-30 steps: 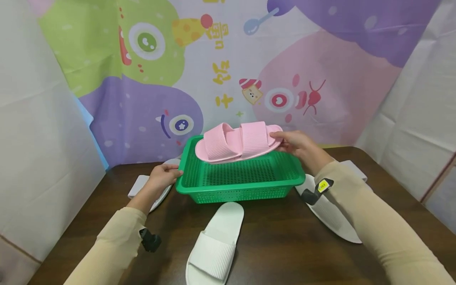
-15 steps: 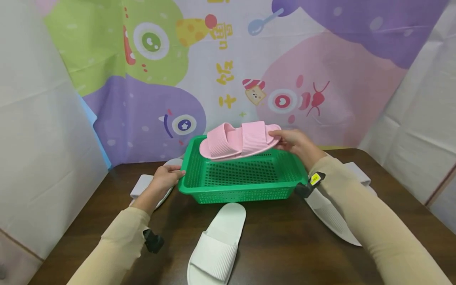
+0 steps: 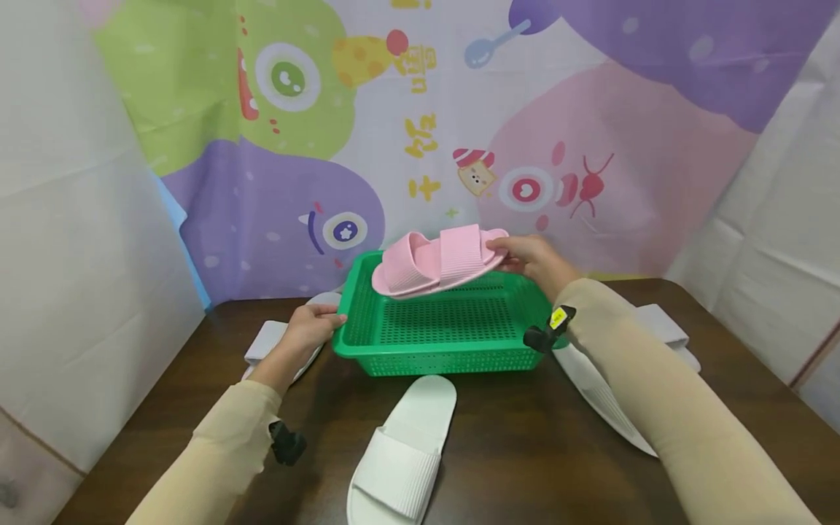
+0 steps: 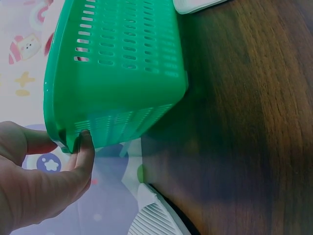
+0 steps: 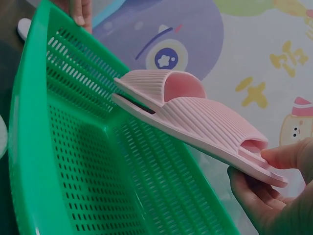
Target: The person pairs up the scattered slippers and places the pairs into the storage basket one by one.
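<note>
My right hand (image 3: 534,261) pinches one end of a pair of pink slippers (image 3: 426,261), thumb on top and fingers beneath. The two slippers are fitted into each other, their ribbed straps facing up. They hang tilted over the back of a green plastic basket (image 3: 453,367), the free end lower. In the right wrist view the pink slippers (image 5: 195,122) overlap the basket's far wall. My left hand (image 3: 308,332) grips the basket's left rim; in the left wrist view the thumb is on one side of the rim (image 4: 50,93) and the fingers on the other. The basket's floor shows bare.
A white slipper (image 3: 400,452) lies in front of the basket on the dark wooden table (image 3: 525,445). More white slippers lie at the left (image 3: 265,339) and at the right (image 3: 607,386), partly hidden by my arms. A cartoon-printed cloth (image 3: 426,95) hangs close behind the basket.
My right hand and forearm have shifted left, and the pink slippers have turned slightly over the basket. My left hand keeps its grip on the rim. The head view has shifted a little.
</note>
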Demonstrator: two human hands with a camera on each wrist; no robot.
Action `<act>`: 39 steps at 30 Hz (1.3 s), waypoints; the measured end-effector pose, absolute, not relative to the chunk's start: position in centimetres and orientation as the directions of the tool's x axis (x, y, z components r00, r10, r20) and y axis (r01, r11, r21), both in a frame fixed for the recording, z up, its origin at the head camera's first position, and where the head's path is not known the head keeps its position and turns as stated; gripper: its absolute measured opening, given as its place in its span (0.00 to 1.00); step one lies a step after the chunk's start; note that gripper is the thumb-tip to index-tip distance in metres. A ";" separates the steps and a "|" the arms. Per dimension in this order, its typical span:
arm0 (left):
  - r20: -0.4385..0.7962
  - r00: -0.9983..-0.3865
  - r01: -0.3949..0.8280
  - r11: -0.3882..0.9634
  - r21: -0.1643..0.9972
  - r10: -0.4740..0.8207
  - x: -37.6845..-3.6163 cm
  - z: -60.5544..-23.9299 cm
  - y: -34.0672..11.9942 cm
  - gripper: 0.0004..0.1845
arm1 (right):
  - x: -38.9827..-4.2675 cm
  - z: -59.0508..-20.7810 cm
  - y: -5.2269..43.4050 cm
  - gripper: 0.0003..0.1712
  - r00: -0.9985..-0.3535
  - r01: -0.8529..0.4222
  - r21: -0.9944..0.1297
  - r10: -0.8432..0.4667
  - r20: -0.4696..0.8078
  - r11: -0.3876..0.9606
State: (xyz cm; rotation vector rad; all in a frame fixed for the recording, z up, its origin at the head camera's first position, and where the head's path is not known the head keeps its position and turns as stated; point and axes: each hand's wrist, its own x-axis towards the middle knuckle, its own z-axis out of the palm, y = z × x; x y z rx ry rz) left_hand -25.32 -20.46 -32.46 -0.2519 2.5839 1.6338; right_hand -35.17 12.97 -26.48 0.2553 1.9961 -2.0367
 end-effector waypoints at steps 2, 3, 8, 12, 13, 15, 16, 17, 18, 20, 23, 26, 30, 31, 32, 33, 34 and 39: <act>-0.160 -0.982 -0.187 0.420 0.888 -0.098 -25.4 -32.6 -20.5 0.26 | -35.3 -26.5 12.8 0.05 -0.944 0.323 -0.946 -0.071 -0.323 0.015; -0.163 -0.981 -0.191 0.422 0.887 -0.101 -25.4 -32.6 -20.5 0.26 | -35.4 -26.4 12.7 0.05 -0.942 0.325 -0.945 -0.073 -0.326 0.024; -0.174 -0.979 -0.203 0.416 0.886 -0.107 -25.5 -32.6 -20.6 0.26 | -35.6 -25.9 12.2 0.05 -0.935 0.347 -0.937 -0.064 -0.349 0.046; -0.166 -0.980 -0.197 0.405 0.893 -0.111 -25.5 -32.5 -20.5 0.26 | -36.3 -26.0 11.9 0.06 -0.934 0.353 -0.932 -0.026 -0.356 0.078; -0.162 -0.980 -0.194 0.402 0.895 -0.112 -25.5 -32.5 -20.4 0.26 | -37.0 -26.4 12.0 0.08 -0.935 0.352 -0.932 -0.019 -0.355 0.089; -0.160 -0.980 -0.194 0.396 0.898 -0.118 -25.5 -32.5 -20.4 0.25 | -38.1 -27.1 12.2 0.12 -0.931 0.360 -0.928 -0.021 -0.363 0.092; -0.159 -0.980 -0.194 0.392 0.899 -0.122 -25.5 -32.5 -20.3 0.25 | -39.7 -28.1 12.6 0.14 -0.932 0.357 -0.930 -0.037 -0.361 0.085; -0.158 -0.980 -0.195 0.388 0.901 -0.124 -25.6 -32.5 -20.3 0.25 | -41.1 -29.1 13.1 0.15 -0.933 0.353 -0.932 -0.049 -0.357 0.079; -0.164 -0.978 -0.200 0.385 0.901 -0.126 -25.6 -32.5 -20.3 0.25 | -42.3 -30.0 13.5 0.15 -0.934 0.347 -0.935 -0.062 -0.351 0.075; -0.174 -0.976 -0.211 0.378 0.901 -0.129 -25.6 -32.5 -20.4 0.25 | -43.2 -30.6 13.6 0.17 -0.936 0.341 -0.936 -0.059 -0.347 0.093; -0.180 -0.975 -0.217 0.379 0.900 -0.131 -25.6 -32.6 -20.4 0.25 | -41.9 -30.0 12.8 0.23 -0.944 0.326 -0.932 0.011 -0.328 0.159; -0.174 -0.975 -0.215 0.378 0.901 -0.138 -25.6 -32.7 -20.4 0.25 | -38.7 -28.0 11.6 0.28 -0.941 0.337 -0.919 0.060 -0.332 0.205; -0.174 -0.974 -0.217 0.376 0.901 -0.146 -25.7 -32.8 -20.4 0.25 | -36.7 -27.0 11.2 0.29 -0.939 0.343 -0.920 0.046 -0.341 0.190; -0.177 -0.973 -0.221 0.377 0.899 -0.147 -25.7 -32.8 -20.4 0.25 | -36.4 -26.8 11.0 0.30 -0.940 0.341 -0.922 0.041 -0.340 0.184; -0.181 -0.972 -0.224 0.375 0.900 -0.149 -25.6 -32.8 -20.4 0.25 | -36.3 -26.9 11.0 0.29 -0.939 0.343 -0.922 0.034 -0.343 0.182; -0.183 -0.972 -0.226 0.372 0.900 -0.148 -25.6 -32.8 -20.4 0.25 | -36.2 -26.9 10.9 0.29 -0.939 0.343 -0.920 0.033 -0.343 0.187; -0.185 -0.972 -0.228 0.370 0.901 -0.148 -25.6 -32.8 -20.4 0.25 | -36.2 -27.0 10.8 0.29 -0.939 0.342 -0.920 0.029 -0.343 0.189; -0.188 -0.973 -0.225 0.354 0.908 -0.137 -25.5 -32.7 -20.5 0.25 | -36.4 -27.2 10.6 0.28 -0.941 0.335 -0.918 0.032 -0.337 0.211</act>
